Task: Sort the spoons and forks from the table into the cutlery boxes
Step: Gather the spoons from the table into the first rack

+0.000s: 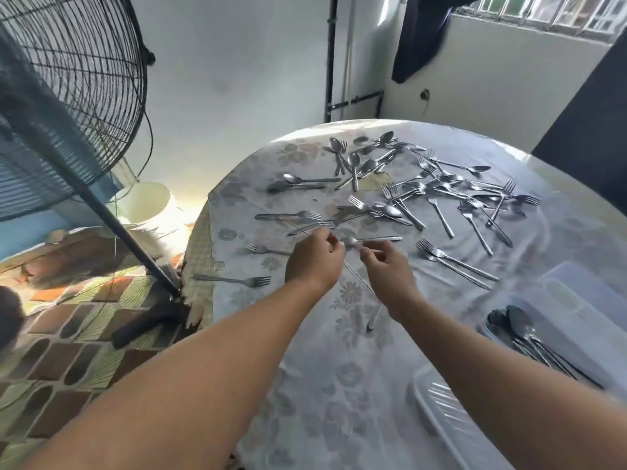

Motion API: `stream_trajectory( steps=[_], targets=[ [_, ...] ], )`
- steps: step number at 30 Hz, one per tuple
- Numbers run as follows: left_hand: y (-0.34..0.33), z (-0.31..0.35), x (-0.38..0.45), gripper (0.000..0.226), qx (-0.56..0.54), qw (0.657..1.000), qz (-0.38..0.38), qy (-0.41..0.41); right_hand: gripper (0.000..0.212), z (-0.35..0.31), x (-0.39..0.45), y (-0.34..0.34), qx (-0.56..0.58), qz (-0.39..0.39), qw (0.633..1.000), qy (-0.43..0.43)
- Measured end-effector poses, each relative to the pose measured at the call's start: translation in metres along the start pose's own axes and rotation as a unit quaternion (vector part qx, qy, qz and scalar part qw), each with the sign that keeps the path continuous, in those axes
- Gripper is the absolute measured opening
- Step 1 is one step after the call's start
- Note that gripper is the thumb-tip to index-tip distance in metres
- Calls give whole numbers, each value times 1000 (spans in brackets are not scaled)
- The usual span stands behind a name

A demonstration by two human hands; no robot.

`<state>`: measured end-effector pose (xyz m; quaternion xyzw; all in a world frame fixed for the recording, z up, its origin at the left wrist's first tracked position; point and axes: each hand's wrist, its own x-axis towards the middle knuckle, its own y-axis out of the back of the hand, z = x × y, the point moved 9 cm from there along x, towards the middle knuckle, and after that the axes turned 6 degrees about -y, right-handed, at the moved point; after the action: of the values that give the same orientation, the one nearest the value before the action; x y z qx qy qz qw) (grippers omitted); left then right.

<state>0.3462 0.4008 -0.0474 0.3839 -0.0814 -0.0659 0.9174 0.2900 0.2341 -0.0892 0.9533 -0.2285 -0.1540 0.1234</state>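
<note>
Forearms reach over the tabletop (339, 385) toward one spoon (359, 241).
Left hand (314, 262) and right hand (390, 269) pinch it together; better to let one hand carry it to the cutlery box (556, 313) of spoons, avoiding nearby forks (451, 262).

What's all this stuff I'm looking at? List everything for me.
Forks and spoons: dozens, silver, scattered over the table's far half.
Cutlery box: one, translucent white, right edge, dark spoons inside.
Second box: one, white, near right, partly cut off.
Table: one, round, pale floral cloth.
Standing fan: one, black, left.
Bucket: one, white, on the floor.
Dark cloth: one, hanging by the window.
Left hand: pinching cutlery.
Right hand: fingers curled at a spoon.
</note>
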Motion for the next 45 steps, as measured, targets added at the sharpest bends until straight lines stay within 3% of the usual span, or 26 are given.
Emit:
stream_trajectory(
  steps=[11,18,22,26,30,37,41,45],
  targets=[
    [-47,-14,97,19,56,995,-70,-36,28,-2,104,-28,-134,-2,991,4],
    [-92,-11,165,20,66,984,-128,-105,43,12,181,3,-321,81,943,-28],
    [-112,-20,195,21,83,974,-154,-147,59,24,204,3,-372,59,921,-99],
    [-125,-22,212,27,155,946,-192,-211,49,26,211,-9,-398,53,910,-101],
    [-144,-34,225,26,212,922,-242,-216,59,23,212,-10,-393,102,911,-67],
    [-152,-42,246,29,228,925,-214,-216,56,17,208,-8,-295,140,944,-43],
    [-153,-53,246,34,211,929,-222,-208,57,14,208,-15,-259,125,957,-39],
    [-148,-67,248,37,171,948,-228,-143,59,9,211,-30,-248,107,963,-14]
  ],
)
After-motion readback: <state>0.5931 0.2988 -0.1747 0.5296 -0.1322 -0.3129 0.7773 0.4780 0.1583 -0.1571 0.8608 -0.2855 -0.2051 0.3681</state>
